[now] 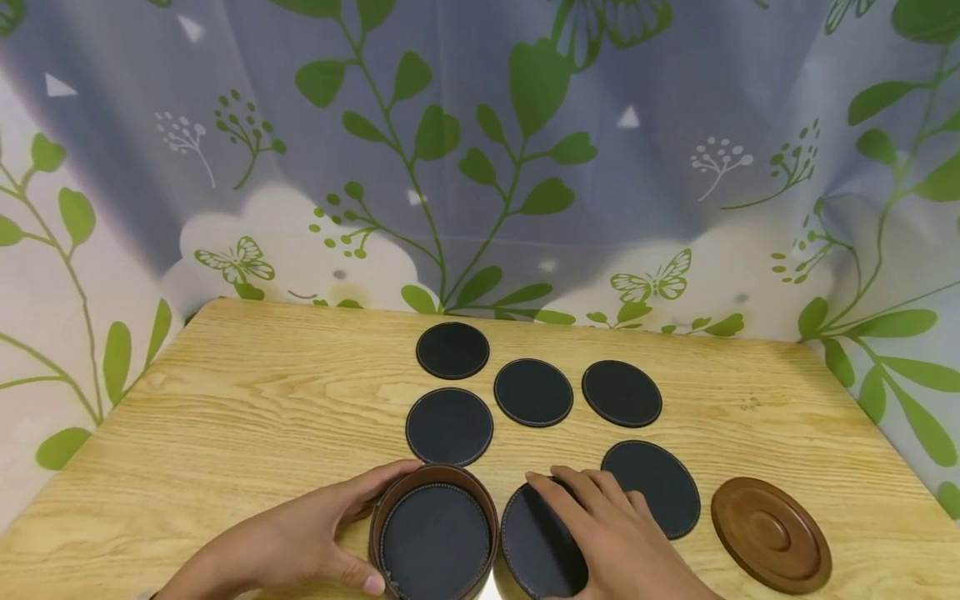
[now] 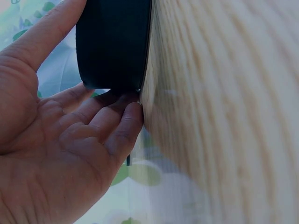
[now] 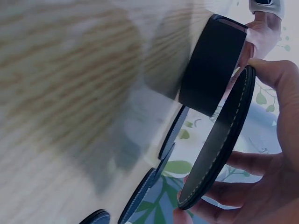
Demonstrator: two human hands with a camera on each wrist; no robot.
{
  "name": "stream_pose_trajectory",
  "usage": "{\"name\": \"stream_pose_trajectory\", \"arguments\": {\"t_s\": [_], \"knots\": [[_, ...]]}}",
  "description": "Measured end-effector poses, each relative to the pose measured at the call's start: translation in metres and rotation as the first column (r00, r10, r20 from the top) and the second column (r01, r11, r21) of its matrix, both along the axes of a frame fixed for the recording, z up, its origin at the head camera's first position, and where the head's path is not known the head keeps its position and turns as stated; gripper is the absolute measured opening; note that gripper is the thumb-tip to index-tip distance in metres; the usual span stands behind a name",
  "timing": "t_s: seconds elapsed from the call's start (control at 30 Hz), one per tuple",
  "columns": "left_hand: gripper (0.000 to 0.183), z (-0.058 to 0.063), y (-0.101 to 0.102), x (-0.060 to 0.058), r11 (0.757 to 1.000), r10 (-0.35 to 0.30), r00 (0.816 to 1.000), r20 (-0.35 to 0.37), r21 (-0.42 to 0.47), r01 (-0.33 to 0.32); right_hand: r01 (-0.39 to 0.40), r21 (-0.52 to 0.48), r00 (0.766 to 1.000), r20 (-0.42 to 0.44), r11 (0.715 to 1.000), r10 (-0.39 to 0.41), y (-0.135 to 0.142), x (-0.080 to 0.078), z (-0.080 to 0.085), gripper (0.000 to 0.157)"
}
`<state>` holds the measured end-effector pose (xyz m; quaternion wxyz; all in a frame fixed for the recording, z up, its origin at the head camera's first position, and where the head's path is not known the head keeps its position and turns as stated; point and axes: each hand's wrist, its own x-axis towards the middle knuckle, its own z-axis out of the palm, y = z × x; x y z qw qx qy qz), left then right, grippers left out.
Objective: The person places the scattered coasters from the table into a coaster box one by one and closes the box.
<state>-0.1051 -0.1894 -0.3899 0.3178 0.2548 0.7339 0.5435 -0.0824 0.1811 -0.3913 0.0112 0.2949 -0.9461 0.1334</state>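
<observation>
Left hand [image 1: 322, 532] grips a round brown leathery holder [image 1: 448, 475], right hand [image 1: 611, 525] a black leathery disc [image 1: 531, 543] a slack pinch could drop.

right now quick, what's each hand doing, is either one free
Left hand: closed on the round holder, gripping its sides.
Right hand: closed on a black coaster, holding its edges.

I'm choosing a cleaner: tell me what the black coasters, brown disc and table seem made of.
Black coasters: probably matte leather or imitation, edges stitched. Brown disc: perhaps satin wood or leather, softly highlighted. Table: likely glossy wood or laminate, with streaked grain and reflections.
</observation>
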Motion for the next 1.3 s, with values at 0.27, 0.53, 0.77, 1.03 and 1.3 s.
{"name": "stream_pose_trajectory", "arguments": {"t_s": [0.27, 0.53, 0.77, 1.03, 1.3], "knots": [[0.1, -0.001, -0.001, 0.0, 1.0, 0.002, 1.0, 0.007, -0.006, -0.002, -0.028, 0.009, 0.999, 0.02, 1.0, 0.028, -0.026, -0.002, 0.013, 0.109], [0.099, 0.0, 0.0, 0.0, 1.0, -0.004, 1.0, 0.013, 0.008, 0.004, -0.07, 0.015, 0.998, -0.003, 0.997, 0.07, -0.057, -0.002, 0.02, 0.106], [0.1, 0.0, -0.001, 0.001, 1.0, 0.004, 1.0, 0.021, 0.008, -0.004, -0.092, 0.0, 0.996, 0.019, 0.996, 0.092, -0.081, -0.004, 0.021, 0.105], [0.103, -0.002, -0.003, -0.001, 1.0, 0.012, 1.0, 0.009, -0.019, -0.012, -0.104, 0.025, 0.993, 0.051, 0.994, 0.102, -0.102, -0.003, 0.018, 0.105], [0.103, -0.003, -0.003, -0.002, 1.0, 0.006, 1.0, 0.02, -0.025, -0.005, -0.059, 0.076, 0.997, 0.058, 0.995, 0.055, -0.115, -0.003, 0.018, 0.103]]}}
